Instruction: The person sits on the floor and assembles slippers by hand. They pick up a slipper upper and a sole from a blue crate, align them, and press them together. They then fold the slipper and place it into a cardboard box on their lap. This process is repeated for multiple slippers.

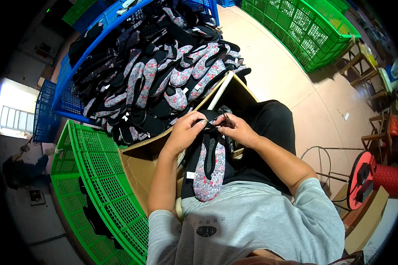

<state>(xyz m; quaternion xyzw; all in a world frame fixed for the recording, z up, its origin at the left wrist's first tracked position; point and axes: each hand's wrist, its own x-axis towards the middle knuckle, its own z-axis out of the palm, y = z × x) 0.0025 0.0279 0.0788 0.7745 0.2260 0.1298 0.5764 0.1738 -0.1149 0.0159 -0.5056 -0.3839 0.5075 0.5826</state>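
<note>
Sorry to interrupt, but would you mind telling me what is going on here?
A person in a grey shirt holds a patterned shoe, the left hand and right hand both pinching dark material at its far end. Many similar shoes lie heaped ahead, with the rim of a blue basket behind. A green basket stands on the left.

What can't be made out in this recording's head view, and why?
Head view:
Upper end of patterned shoe: hidden by left hand and right hand.
Dark item at right hand: mostly covered by that hand.
Black things at green crate: too dark to tell apart.
Person at far left: too small and dim.
</note>
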